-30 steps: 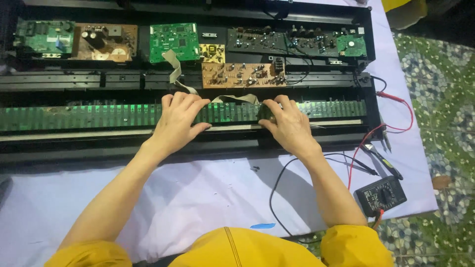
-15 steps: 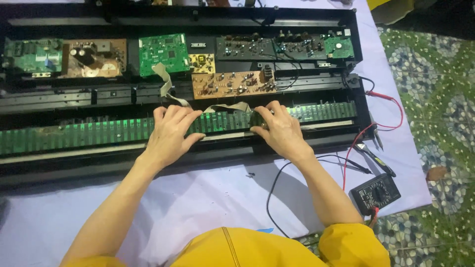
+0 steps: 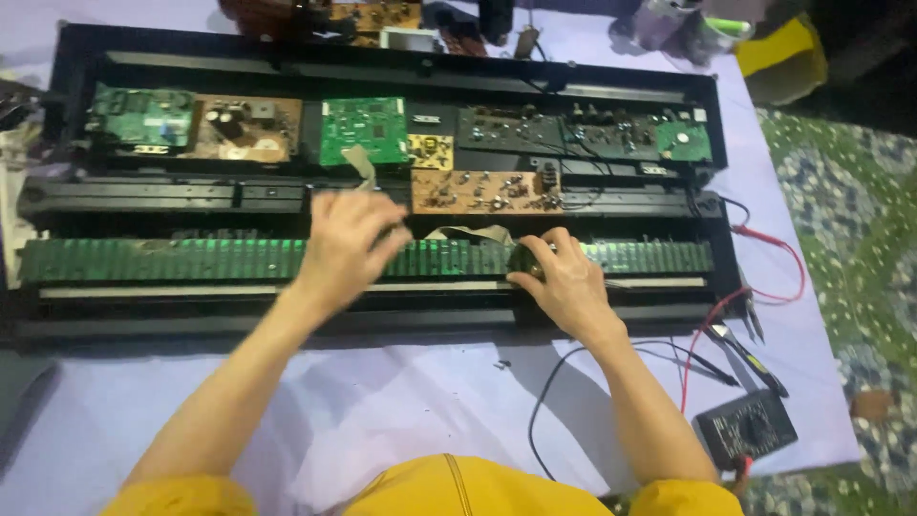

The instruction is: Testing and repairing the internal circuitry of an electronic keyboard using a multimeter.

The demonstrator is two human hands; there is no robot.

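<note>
The person is working along the long green contact board (image 3: 191, 260) near the front edge of the opened keyboard case (image 3: 57, 315). The left hand (image 3: 346, 247) is blurred, grip unclear; the right hand (image 3: 565, 279) is pressing the board, fingers curled. Even, gentle pressure seems wise near the ribbon cable (image 3: 473, 233).

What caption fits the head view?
Both hands, left hand and right hand, rest on the long green circuit board inside an opened keyboard case.

Left hand (image 3: 346, 247) blurred — long green board (image 3: 172, 260) partly hidden beneath.
</note>
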